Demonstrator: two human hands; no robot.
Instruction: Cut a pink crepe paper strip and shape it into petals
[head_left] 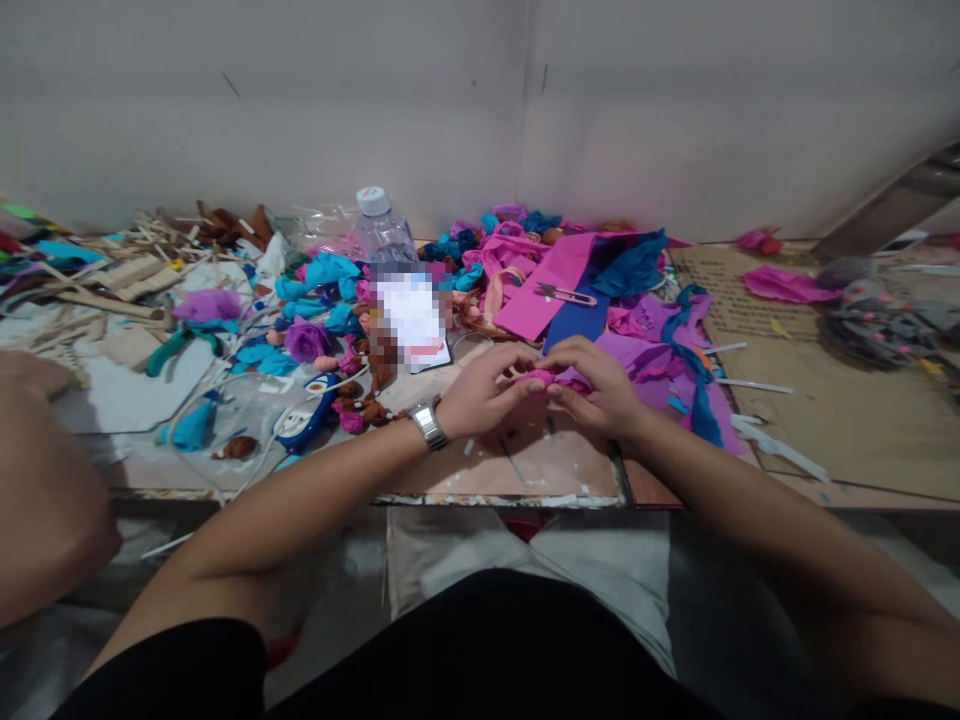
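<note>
Black shirt [480, 650] cloth is closest, with two bare arms reaching over the surface [487, 480]. Both hands are near the front edge. The left hand [480, 392] and right hand [600, 385] have their fingers bent and pinching a small piece of pink paper [534, 381] between them. A silver watch [428, 423] sits on the left wrist. Just past the hands, little snips [566, 294] lie on a big pink sheet [551, 280]. A phone [420, 320] with a blurry screen is near the left hand, and a clear bottle [386, 232] stands behind it. Brown cardboard [862, 420] lies to the right. Another person's arm [45, 500] pokes in at the left side.
</note>
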